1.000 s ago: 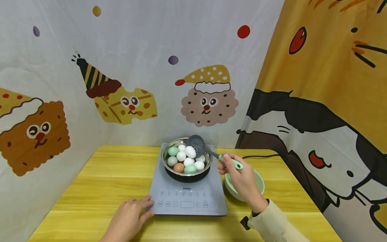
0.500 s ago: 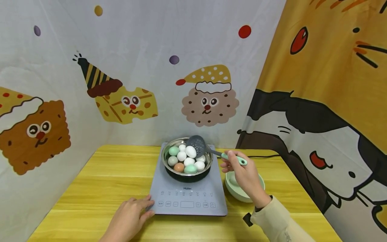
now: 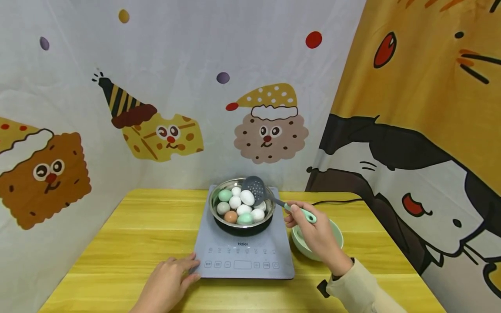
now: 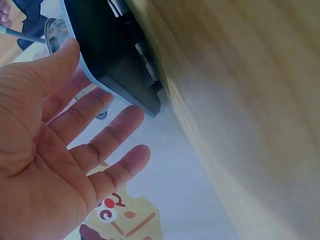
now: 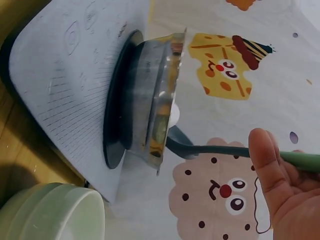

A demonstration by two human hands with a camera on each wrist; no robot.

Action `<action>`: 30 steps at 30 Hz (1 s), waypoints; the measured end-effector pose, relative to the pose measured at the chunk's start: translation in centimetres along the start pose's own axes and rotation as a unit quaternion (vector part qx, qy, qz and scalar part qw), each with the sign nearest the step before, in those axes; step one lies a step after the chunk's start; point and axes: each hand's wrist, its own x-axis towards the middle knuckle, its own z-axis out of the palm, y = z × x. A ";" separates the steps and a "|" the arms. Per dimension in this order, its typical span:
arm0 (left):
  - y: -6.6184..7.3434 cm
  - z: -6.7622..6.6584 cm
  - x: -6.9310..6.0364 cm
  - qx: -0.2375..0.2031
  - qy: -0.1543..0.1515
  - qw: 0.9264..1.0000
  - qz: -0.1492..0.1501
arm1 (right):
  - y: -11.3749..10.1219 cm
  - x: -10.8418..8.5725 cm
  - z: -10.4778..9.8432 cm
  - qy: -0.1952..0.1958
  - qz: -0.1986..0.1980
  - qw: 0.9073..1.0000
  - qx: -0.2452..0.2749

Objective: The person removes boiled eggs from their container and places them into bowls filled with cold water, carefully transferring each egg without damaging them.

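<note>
A metal pan (image 3: 271,212) full of white, pale green and brown eggs stands on a flat grey induction cooker (image 3: 225,242). My right hand (image 3: 315,232) grips the light green handle of a dark skimmer (image 3: 256,186). The skimmer's perforated head lies inside the pan at the back right, right behind a white egg (image 3: 247,198); whether it bears the egg is unclear. My left hand (image 3: 166,278) touches the cooker's front left edge with loosely extended fingers. In the left wrist view its fingers (image 4: 112,132) are spread by the cooker's corner.
A pale green bowl (image 3: 309,252) stands right of the cooker, partly under my right hand; a pale rounded thing inside is partly hidden. A black cable (image 3: 340,201) runs along the back of the wooden table (image 3: 129,243). Cartoon-printed cloth (image 3: 176,52) hangs behind and beside it.
My right hand rises slightly to the right, then comes back down and left, tilting the skimmer's handle. The skimmer's head and my left hand stay almost where they were.
</note>
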 end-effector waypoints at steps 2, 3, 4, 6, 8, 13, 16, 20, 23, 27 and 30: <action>0.1 0.0 -0.1 -0.002 0.001 1.000 -0.003 | -0.1 0.1 -0.2 0.012 0.013 1.000 0.023; 0.1 -0.1 -0.1 -0.002 0.002 1.000 -0.004 | -0.2 0.1 -0.4 0.018 0.023 0.999 0.034; 0.1 -0.1 -0.2 -0.002 0.002 1.000 -0.006 | -0.3 0.2 -0.5 0.025 0.034 0.998 0.040; 0.2 -0.1 -0.2 -0.003 0.003 1.000 -0.008 | -0.3 0.3 -0.9 0.037 0.061 0.996 0.054; 0.2 -0.1 -0.3 -0.003 0.005 1.000 -0.009 | -0.4 0.5 -1.3 0.052 0.090 0.992 0.076; 0.3 -0.2 -0.3 -0.002 0.005 1.000 -0.009 | 0.1 0.7 -2.1 0.087 0.155 0.973 0.150; 0.3 -0.2 -0.3 -0.001 0.001 1.000 -0.011 | 0.4 0.6 -2.5 0.097 0.177 0.963 0.180; 0.3 -0.2 -0.3 -0.003 0.002 1.000 -0.010 | 0.6 0.3 -2.8 0.106 0.189 0.956 0.197; 0.4 -0.2 -0.3 -0.004 0.004 1.000 -0.009 | 0.6 0.2 -3.0 0.109 0.187 0.956 0.199; 0.4 -0.2 -0.3 -0.002 -0.001 1.000 -0.015 | 0.5 0.0 -3.4 0.107 0.182 0.957 0.199; 0.3 -0.3 -0.2 0.000 -0.007 1.000 -0.020 | 0.5 -0.1 -3.7 0.104 0.177 0.958 0.200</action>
